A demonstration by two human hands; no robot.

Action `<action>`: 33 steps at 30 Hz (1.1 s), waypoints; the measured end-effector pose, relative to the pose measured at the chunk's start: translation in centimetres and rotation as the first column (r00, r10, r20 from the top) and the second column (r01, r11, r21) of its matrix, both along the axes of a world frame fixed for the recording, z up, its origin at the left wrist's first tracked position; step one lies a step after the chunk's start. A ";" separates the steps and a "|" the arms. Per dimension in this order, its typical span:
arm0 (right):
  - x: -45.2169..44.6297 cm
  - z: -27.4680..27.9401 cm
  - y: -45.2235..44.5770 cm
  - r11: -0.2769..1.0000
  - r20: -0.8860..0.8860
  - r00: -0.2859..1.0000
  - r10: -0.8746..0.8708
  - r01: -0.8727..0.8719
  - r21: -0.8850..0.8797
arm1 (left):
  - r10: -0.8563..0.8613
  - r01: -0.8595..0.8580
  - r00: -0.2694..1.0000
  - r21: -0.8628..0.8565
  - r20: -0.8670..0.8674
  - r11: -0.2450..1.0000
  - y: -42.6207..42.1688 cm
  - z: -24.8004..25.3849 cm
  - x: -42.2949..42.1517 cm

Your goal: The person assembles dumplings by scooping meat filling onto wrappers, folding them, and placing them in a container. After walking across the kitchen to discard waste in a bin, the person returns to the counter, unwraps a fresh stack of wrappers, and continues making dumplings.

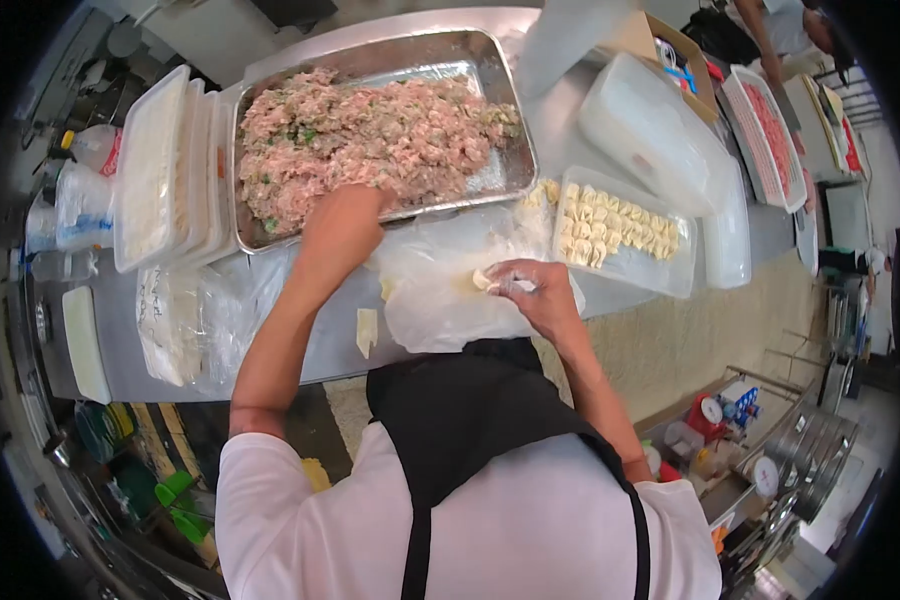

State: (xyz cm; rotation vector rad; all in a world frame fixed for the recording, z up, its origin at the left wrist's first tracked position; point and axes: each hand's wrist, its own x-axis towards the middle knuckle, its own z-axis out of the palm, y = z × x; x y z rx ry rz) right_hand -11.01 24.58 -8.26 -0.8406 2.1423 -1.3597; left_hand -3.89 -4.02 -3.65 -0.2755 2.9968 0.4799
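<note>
Via head cam I had the dough piece (482,280) over the plastic sheet (425,318), R hand (535,292) fingertips pinched on it; a light pinch seemed best vs tearing. L hand (345,228) was at the meat mix (370,125), fingers partly hidden, hold unclear. Metal tray's (488,178) near rim stood btwn; dumpling box (640,271) sat right.

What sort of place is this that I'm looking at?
Probably a commercial kitchen or small food workshop: a big metal tray of minced meat mixture, what look like dumplings lined up in a plastic container, and dial scales at the picture's lower right.
</note>
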 end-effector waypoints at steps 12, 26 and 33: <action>-1.0 0.4 3.0 0.691 0.790 0.602 0.111 0.525 -0.497 | 0.084 -0.039 0.977 0.222 -0.196 0.974 0.9 -1.9 2.0; -2.3 -1.3 5.1 0.558 0.780 0.461 0.423 0.546 -0.625 | 0.050 -0.051 0.993 0.007 0.106 0.999 -1.7 0.5 -2.4; -2.6 -1.8 3.9 0.632 0.856 0.479 0.194 0.606 -0.482 | -0.068 0.062 0.996 0.112 0.053 0.992 -1.4 -2.5 -2.9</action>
